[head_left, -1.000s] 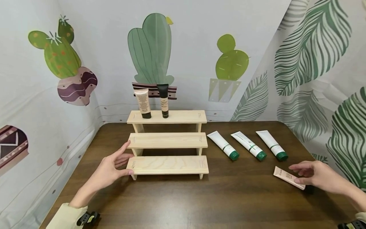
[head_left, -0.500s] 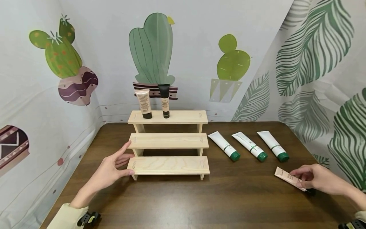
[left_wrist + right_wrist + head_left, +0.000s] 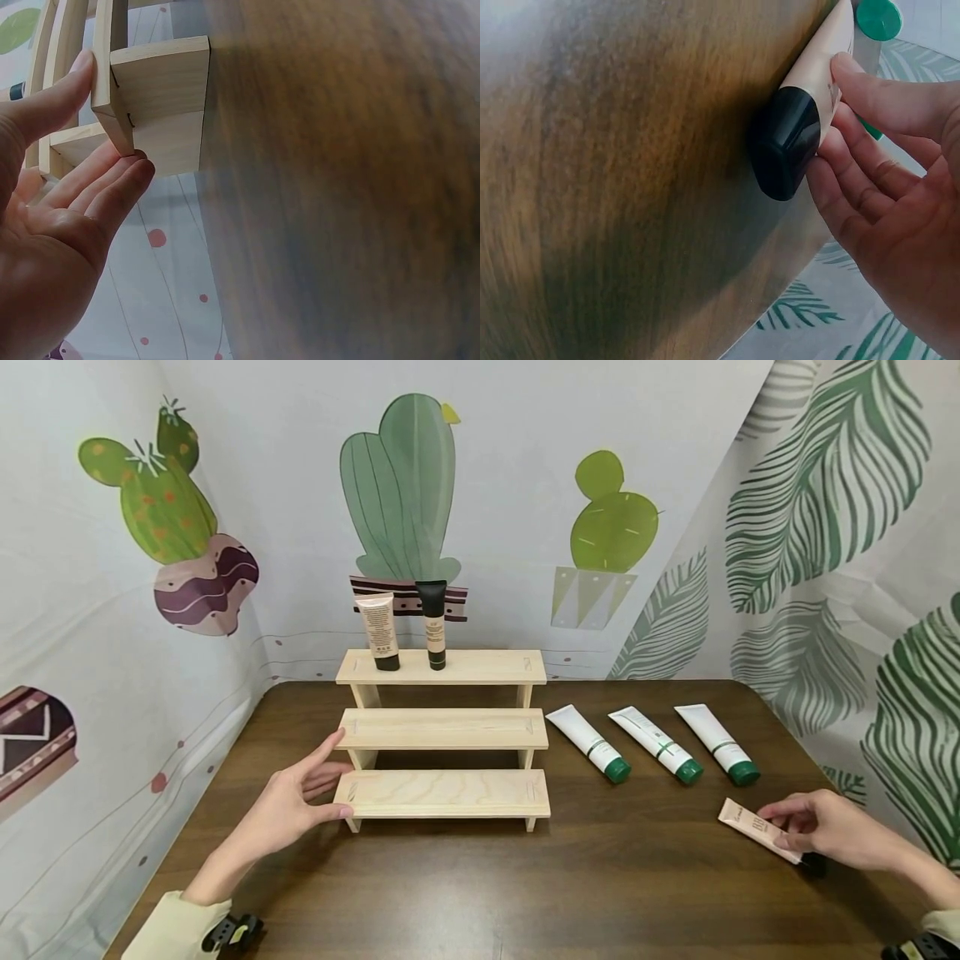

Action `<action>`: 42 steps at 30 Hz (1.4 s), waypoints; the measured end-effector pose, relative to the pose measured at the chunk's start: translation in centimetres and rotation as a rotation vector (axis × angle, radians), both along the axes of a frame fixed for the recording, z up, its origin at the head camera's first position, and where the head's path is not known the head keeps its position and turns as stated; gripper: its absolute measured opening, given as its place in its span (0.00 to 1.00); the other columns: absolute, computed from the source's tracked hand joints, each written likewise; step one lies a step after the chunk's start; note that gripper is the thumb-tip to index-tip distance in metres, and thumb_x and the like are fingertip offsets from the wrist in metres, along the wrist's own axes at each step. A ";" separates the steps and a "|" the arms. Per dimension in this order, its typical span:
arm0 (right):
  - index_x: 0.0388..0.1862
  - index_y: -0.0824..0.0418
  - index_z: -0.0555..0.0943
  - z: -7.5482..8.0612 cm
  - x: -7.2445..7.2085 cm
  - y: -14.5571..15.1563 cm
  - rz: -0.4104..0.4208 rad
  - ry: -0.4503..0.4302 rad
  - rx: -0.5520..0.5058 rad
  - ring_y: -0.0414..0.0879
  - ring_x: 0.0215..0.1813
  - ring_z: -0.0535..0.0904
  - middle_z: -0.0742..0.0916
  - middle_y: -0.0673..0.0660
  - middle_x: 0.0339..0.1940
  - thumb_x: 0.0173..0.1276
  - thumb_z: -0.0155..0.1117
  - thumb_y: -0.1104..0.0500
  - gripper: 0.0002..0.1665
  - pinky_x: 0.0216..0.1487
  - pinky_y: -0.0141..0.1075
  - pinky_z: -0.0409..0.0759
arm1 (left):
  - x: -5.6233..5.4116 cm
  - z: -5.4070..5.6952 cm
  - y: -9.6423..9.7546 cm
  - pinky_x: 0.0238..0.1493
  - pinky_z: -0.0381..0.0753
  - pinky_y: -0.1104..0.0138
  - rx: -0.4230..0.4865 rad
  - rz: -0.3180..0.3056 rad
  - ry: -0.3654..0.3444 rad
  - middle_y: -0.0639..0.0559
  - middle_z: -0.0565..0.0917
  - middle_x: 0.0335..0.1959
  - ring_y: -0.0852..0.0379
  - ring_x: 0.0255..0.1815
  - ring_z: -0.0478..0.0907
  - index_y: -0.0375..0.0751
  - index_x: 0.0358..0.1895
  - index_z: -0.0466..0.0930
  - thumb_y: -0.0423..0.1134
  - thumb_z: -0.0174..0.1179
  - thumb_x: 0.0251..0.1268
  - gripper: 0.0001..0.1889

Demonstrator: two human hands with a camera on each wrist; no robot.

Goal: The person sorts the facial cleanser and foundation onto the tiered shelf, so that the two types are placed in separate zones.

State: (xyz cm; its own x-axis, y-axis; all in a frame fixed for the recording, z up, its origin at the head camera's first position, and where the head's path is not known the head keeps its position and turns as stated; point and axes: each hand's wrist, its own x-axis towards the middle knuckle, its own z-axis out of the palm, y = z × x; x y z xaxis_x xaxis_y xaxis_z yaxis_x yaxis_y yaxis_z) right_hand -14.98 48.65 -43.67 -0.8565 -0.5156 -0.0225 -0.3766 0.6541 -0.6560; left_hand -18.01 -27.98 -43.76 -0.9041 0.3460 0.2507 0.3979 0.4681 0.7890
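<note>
My right hand (image 3: 840, 831) pinches a beige BB cream tube (image 3: 753, 829) between thumb and fingers, low over the right side of the table. Its black cap (image 3: 786, 142) points toward me in the right wrist view. At the left end of a three-step wooden display stand (image 3: 442, 793), my left hand (image 3: 288, 797) holds the bottom step's edge, thumb at the front corner and index finger reaching to the middle step. In the left wrist view, the left fingers (image 3: 124, 176) touch a board's corner. A beige tube (image 3: 380, 631) and a slim black-capped tube (image 3: 434, 627) stand on the top step.
Three white tubes with green caps lie slanted on the brown table (image 3: 600, 893) right of the stand: a left one (image 3: 585, 739), a middle one (image 3: 652, 742) and a right one (image 3: 716, 742). A cactus-print cloth (image 3: 510, 485) hangs behind the table.
My right hand has closed its fingers more firmly round the BB cream tube, which has shifted only slightly. The left hand stays at the stand.
</note>
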 end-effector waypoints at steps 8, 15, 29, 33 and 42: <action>0.48 0.82 0.82 0.0 -0.3 -1.1 -0.004 -0.006 0.000 0.34 0.34 0.81 0.88 0.44 0.34 0.64 0.69 0.78 0.14 0.28 0.30 0.82 | 0.0 0.1 0.0 0.62 0.83 0.55 0.022 0.001 -0.019 0.38 0.86 0.59 0.41 0.61 0.83 0.55 0.86 0.54 0.28 0.81 0.53 0.59; 0.48 0.81 0.82 -0.1 -0.5 -1.8 -0.014 -0.003 0.004 0.34 0.33 0.81 0.88 0.43 0.35 0.64 0.69 0.78 0.14 0.27 0.30 0.82 | -0.1 0.1 0.0 0.61 0.84 0.54 0.048 -0.012 -0.017 0.37 0.86 0.59 0.41 0.60 0.83 0.53 0.86 0.56 0.27 0.81 0.52 0.59; 0.53 0.81 0.81 -0.2 -0.5 -1.0 0.052 -0.074 -0.081 0.36 0.34 0.81 0.87 0.46 0.37 0.63 0.64 0.81 0.18 0.27 0.30 0.81 | -0.1 0.0 -0.2 0.61 0.84 0.56 0.050 -0.010 -0.029 0.37 0.85 0.60 0.40 0.62 0.82 0.55 0.86 0.55 0.27 0.81 0.53 0.59; 0.53 0.82 0.80 -0.2 -0.6 -0.9 0.061 -0.084 -0.080 0.36 0.35 0.82 0.87 0.46 0.37 0.64 0.65 0.81 0.18 0.29 0.30 0.82 | -0.1 0.0 -0.2 0.61 0.84 0.56 0.049 -0.009 -0.029 0.37 0.85 0.60 0.40 0.62 0.82 0.55 0.86 0.56 0.27 0.81 0.52 0.59; 0.53 0.84 0.79 -0.2 -0.9 -0.7 0.063 -0.106 -0.069 0.35 0.37 0.82 0.88 0.45 0.40 0.64 0.64 0.80 0.18 0.31 0.30 0.82 | -0.2 -0.1 -0.2 0.61 0.84 0.57 0.047 -0.013 -0.018 0.38 0.85 0.59 0.41 0.61 0.83 0.54 0.86 0.56 0.26 0.81 0.52 0.59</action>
State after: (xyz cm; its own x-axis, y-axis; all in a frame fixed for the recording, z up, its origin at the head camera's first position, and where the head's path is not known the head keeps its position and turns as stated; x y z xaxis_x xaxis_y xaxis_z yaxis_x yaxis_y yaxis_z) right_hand -15.88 47.93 -43.86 -0.8170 -0.5718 -0.0740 -0.3415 0.5833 -0.7370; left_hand -18.20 -28.22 -43.88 -0.9042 0.3456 0.2509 0.3893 0.4256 0.8169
